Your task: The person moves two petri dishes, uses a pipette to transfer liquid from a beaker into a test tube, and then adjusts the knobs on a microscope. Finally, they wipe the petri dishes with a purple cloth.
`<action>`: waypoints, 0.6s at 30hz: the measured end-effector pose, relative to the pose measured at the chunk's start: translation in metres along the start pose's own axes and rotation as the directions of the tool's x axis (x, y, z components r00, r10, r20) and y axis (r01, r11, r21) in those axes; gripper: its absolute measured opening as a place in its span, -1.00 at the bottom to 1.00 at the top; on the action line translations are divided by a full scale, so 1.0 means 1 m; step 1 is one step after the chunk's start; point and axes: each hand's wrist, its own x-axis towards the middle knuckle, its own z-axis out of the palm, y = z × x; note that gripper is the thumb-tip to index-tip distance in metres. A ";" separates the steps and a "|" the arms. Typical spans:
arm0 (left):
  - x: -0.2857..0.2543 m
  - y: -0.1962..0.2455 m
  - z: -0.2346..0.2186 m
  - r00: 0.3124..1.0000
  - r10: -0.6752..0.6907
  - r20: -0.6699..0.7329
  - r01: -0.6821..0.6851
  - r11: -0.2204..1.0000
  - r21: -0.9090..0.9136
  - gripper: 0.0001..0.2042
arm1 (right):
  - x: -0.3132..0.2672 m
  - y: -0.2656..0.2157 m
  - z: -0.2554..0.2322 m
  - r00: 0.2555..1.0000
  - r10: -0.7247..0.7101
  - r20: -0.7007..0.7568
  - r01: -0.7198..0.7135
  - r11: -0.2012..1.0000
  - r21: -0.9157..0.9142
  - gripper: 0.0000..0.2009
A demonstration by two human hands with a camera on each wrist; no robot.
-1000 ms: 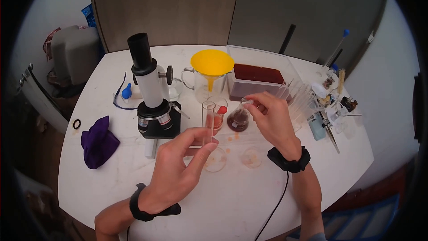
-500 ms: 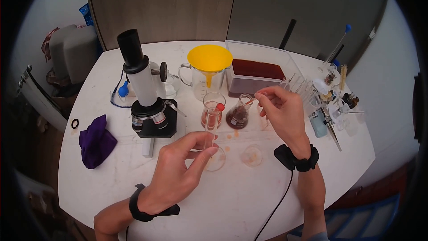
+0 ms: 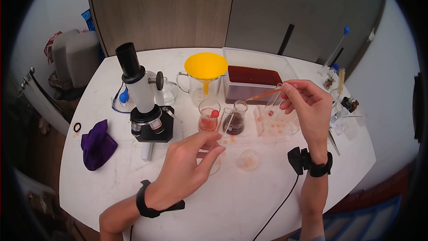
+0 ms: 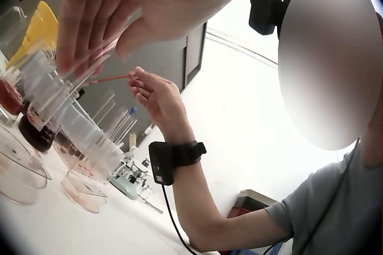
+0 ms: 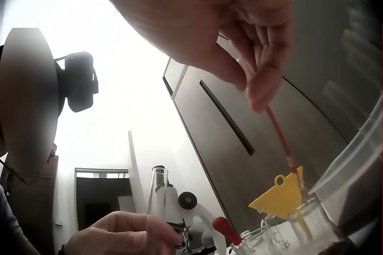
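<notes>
Head view: left hand (image 3: 189,163) pinches partly hidden tube (image 3: 226,124), right hand (image 3: 312,109) a reddish rod (image 3: 264,94).

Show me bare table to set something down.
Bare: the front of the table, between the left forearm and the black cable, nearer than the small petri dish; also between the purple cloth and the left hand. Crowded: the middle, where the pipette reaches from the right hand toward the dark flask, beside the tube rack.

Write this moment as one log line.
left hand: holds test tube | right hand: pinches reddish tube | tube tip: at dark flask mouth
</notes>
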 end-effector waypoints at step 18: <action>0.033 -0.004 0.034 0.999 0.030 0.039 -0.033 0.996 0.086 -0.82 | -0.022 -0.052 -0.031 0.992 -0.114 -0.047 0.116 0.992 0.056 -0.87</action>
